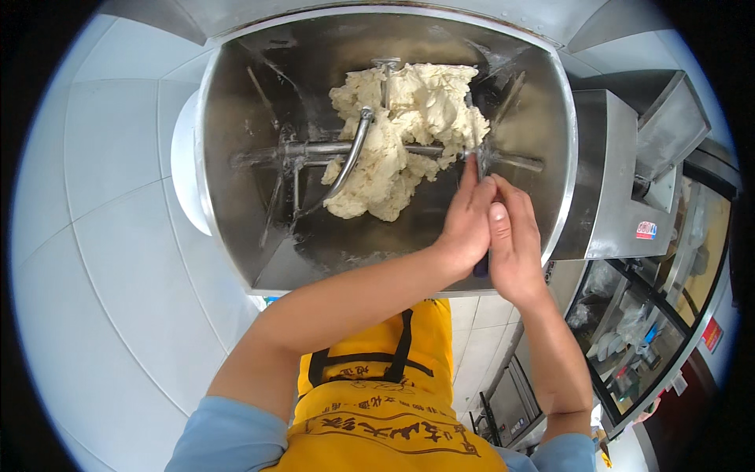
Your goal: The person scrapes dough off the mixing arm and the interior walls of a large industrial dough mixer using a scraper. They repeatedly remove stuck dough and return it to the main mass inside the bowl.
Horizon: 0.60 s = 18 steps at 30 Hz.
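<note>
A large ragged mass of pale dough (407, 135) lies in a stainless-steel dough mixer bowl (365, 253). It hangs around the steel mixing shaft (324, 147) and a curved mixing bar (353, 154). At the bowl's front right, my left hand (466, 218) and my right hand (516, 242) are pressed together around a narrow tool, apparently a knife or scraper. Its dark handle (481, 265) shows below my palms, and its metal blade (482, 165) points towards the shaft. My left index finger lies along the blade, by the dough's right edge. My palms hide most of the handle.
The bowl's raised metal rim (563, 153) surrounds the work. A steel machine housing (596, 177) stands at the right, near a glass-fronted cabinet (643, 330) holding several items. A white tiled wall (118, 206) is on the left. I wear a yellow apron (377, 407).
</note>
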Motion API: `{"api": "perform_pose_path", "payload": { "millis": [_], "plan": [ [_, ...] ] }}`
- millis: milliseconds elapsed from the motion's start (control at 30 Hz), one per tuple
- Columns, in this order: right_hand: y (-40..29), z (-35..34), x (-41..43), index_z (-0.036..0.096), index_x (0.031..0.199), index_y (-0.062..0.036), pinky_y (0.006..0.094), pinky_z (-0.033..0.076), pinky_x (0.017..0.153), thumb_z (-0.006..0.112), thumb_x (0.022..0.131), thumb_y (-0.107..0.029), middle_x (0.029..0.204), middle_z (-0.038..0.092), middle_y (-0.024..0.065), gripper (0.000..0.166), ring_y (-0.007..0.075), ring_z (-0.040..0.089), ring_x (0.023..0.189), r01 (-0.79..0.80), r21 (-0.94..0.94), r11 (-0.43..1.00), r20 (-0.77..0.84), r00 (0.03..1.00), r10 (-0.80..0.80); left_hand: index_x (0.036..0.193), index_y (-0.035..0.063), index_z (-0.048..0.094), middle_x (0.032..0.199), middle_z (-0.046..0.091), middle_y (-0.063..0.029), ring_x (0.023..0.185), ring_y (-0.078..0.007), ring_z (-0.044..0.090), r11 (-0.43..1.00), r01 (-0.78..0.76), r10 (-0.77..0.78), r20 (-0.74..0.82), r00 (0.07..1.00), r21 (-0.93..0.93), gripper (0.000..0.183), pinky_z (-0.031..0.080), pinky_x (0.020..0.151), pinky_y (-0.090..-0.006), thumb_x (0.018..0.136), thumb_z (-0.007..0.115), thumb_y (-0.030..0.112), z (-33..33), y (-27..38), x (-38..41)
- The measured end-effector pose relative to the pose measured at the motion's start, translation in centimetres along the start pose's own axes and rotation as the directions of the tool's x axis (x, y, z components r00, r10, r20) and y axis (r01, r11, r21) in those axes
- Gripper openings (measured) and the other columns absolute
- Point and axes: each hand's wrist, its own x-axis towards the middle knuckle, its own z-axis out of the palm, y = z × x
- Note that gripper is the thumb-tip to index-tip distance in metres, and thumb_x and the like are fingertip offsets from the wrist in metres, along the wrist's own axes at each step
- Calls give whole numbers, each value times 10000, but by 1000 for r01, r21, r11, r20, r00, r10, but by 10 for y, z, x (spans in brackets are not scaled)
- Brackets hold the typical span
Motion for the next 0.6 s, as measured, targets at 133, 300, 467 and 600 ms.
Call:
{"api": "perform_pose_path", "payload": {
  "millis": [133, 300, 467, 600],
  "plan": [
    [7, 7, -17, 467, 1393, 4, 380, 412, 1059, 465, 1076, -384, 1343, 454, 213, 502, 316, 506, 1245, -268, 235, 934, 49, 963, 264, 1142, 78, 599, 1031, 587, -13, 971, -107, 548, 987, 159, -157, 92, 983, -18, 424, 468, 874, -266, 1091, 404, 451, -2, -11, -25],
    [7, 19, -25, 445, 1416, -18, 361, 454, 979, 530, 1047, -421, 1247, 483, 153, 553, 247, 535, 1130, -315, 499, 807, 25, 937, 350, 1227, 49, 587, 1101, 602, -52, 1014, -158, 555, 965, 223, -226, 5, 974, 135, 647, 473, 890, -308, 1058, 307, 608, 0, -7, -28],
    [-14, -32, -7, 421, 1477, -27, 256, 479, 580, 708, 871, -10, 891, 600, 28, 671, 99, 553, 672, -476, 422, 772, 216, 880, 424, 1450, -34, 425, 1337, 507, -249, 1293, -367, 447, 361, -195, 8, 206, 978, 912, 932, 356, 1094, -441, 938, 408, 745, -58, 26, -14],
    [22, -75, 31, 465, 1469, -70, 393, 543, 793, 698, 891, -84, 1037, 667, 206, 624, 358, 654, 862, 166, -494, 854, -195, 935, -295, 1535, 42, 341, 1539, 303, -325, 1440, -478, 280, -819, -164, 56, 362, 931, 550, 1055, 266, 1145, -585, 774, 694, 682, -135, 37, 42]
  ]
}}
